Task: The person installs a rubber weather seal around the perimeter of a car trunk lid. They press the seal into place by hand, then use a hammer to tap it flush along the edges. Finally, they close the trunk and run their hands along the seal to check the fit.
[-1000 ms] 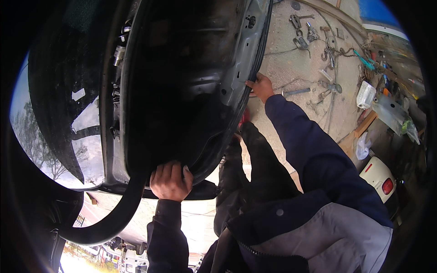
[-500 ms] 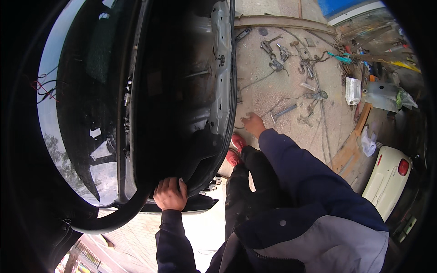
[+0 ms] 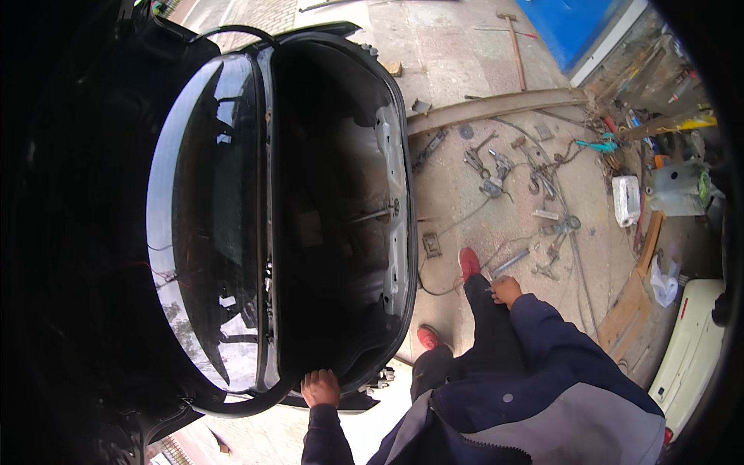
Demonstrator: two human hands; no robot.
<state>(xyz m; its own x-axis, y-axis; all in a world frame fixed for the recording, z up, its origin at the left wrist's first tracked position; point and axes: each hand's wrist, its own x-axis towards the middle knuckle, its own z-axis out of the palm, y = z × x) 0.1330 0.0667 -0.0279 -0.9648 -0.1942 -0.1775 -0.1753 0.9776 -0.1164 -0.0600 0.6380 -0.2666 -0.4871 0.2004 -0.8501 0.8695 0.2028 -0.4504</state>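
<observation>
The left hand (image 3: 320, 387) has its fingers curled tight over the lower edge of the black car door (image 3: 310, 209), which stands upright on that edge, glass to the left. The right hand (image 3: 505, 291) hangs loosely curled and holds nothing, clear of the door. Bare concrete floor (image 3: 465, 70) lies open beyond; scattered tools (image 3: 496, 174), a white canister (image 3: 625, 199) and a blue panel (image 3: 577, 23) sit to the right.

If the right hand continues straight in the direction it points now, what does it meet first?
The right hand points down toward the concrete floor. First it would probably meet the grey metal bar lying near the red shoe; depth is unclear.
</observation>
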